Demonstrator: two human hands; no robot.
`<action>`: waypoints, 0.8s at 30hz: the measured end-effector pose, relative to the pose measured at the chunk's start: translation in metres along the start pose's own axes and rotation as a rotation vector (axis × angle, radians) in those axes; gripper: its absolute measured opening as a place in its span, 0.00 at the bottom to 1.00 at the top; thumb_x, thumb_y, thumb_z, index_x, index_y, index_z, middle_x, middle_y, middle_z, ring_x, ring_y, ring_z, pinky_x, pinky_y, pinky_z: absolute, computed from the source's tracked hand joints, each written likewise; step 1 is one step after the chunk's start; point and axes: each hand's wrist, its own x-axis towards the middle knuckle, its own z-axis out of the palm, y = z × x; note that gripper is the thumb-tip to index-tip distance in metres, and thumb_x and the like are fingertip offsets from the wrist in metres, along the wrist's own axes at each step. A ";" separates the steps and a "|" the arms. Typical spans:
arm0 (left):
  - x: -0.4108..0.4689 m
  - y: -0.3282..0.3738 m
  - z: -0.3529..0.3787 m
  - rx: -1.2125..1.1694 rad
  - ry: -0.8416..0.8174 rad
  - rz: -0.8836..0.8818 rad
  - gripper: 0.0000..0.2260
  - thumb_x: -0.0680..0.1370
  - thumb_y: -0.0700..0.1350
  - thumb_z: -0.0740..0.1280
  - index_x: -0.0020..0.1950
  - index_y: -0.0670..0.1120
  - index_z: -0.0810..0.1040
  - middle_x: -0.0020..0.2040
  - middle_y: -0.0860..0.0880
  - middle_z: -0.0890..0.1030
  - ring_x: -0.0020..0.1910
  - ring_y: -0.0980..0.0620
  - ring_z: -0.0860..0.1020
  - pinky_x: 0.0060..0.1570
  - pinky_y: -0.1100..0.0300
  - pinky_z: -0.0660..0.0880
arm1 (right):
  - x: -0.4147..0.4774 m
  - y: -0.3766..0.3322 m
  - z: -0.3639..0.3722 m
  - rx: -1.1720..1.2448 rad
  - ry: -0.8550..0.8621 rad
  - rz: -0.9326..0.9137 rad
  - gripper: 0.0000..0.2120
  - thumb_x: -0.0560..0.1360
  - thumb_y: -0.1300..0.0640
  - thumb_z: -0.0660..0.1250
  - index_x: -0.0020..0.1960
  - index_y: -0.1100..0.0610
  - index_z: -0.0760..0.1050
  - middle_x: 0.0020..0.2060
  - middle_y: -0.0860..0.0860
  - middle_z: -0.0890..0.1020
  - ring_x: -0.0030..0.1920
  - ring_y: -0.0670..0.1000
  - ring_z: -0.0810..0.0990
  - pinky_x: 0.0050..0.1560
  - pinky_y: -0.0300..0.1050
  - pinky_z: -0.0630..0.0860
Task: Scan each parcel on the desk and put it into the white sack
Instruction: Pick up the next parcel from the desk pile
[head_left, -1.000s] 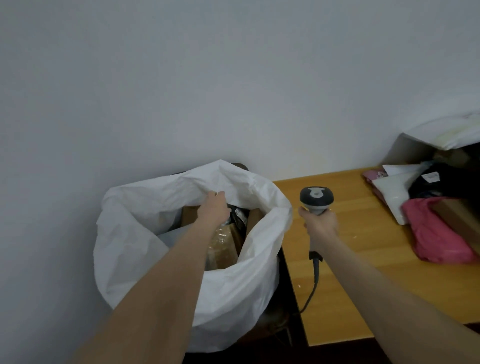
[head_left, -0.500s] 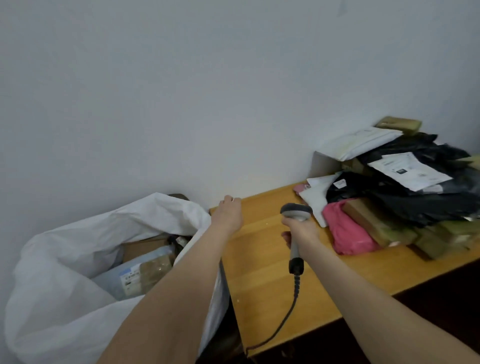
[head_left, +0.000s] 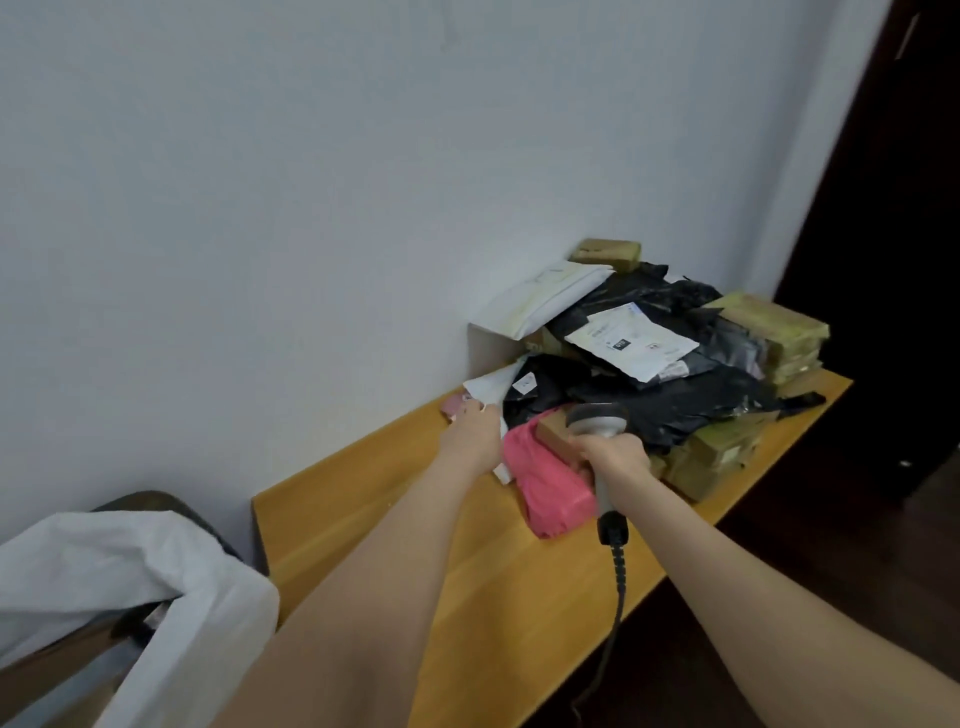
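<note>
white wall (head_left: 260, 208) fills the far side, dark door (head_left: 883, 260) at far right. wooden desk (head_left: 374, 509) runs from near left to far right; bare wood shows between its left edge and the pile. white sack (head_left: 171, 587) sits low at near left, just beside the desk's left edge, mouth open with brown and grey parcels inside. parcel pile (head_left: 675, 405) covers the desk's far right half, against the wall and out to the right edge. black bags make up most of it. pink parcel (head_left: 550, 493) lies at the pile's near left, partly under a brown box (head_left: 553, 434). stacked tan boxes (head_left: 774, 322) sit at the right edge. white mailer (head_left: 545, 296) leans on top by the wall. label sheet (head_left: 631, 338) lies on a black bag, print too small to read, one black block. small white tag (head_left: 524, 385) is unreadable too. scanner (head_left: 597, 421) is over the brown box, its cable (head_left: 618, 571) hanging off the near edge. right hand (head_left: 615, 457) is wrapped round the scanner handle. left hand (head_left: 470, 439) is at the white parcel (head_left: 491, 384) on the pile's left edge, fingers hidden, can't tell its grip.
</note>
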 end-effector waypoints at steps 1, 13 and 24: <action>0.015 0.008 0.003 -0.002 -0.003 0.016 0.22 0.78 0.42 0.63 0.71 0.43 0.66 0.69 0.42 0.65 0.68 0.42 0.66 0.63 0.48 0.70 | 0.013 -0.004 -0.005 0.002 0.013 -0.002 0.13 0.69 0.52 0.74 0.42 0.63 0.80 0.33 0.57 0.83 0.34 0.55 0.80 0.42 0.50 0.79; 0.186 0.094 0.018 -0.295 -0.059 -0.024 0.26 0.78 0.47 0.65 0.74 0.42 0.63 0.69 0.42 0.70 0.67 0.44 0.70 0.64 0.50 0.70 | 0.164 -0.083 -0.076 0.039 0.096 0.011 0.09 0.72 0.57 0.71 0.40 0.62 0.75 0.30 0.55 0.81 0.27 0.50 0.75 0.33 0.43 0.74; 0.266 0.175 0.053 -1.005 -0.179 -0.453 0.15 0.77 0.42 0.67 0.62 0.40 0.74 0.58 0.44 0.77 0.54 0.47 0.76 0.51 0.55 0.78 | 0.290 -0.112 -0.133 0.014 0.041 -0.004 0.12 0.69 0.64 0.72 0.51 0.65 0.76 0.40 0.58 0.78 0.39 0.58 0.79 0.41 0.54 0.81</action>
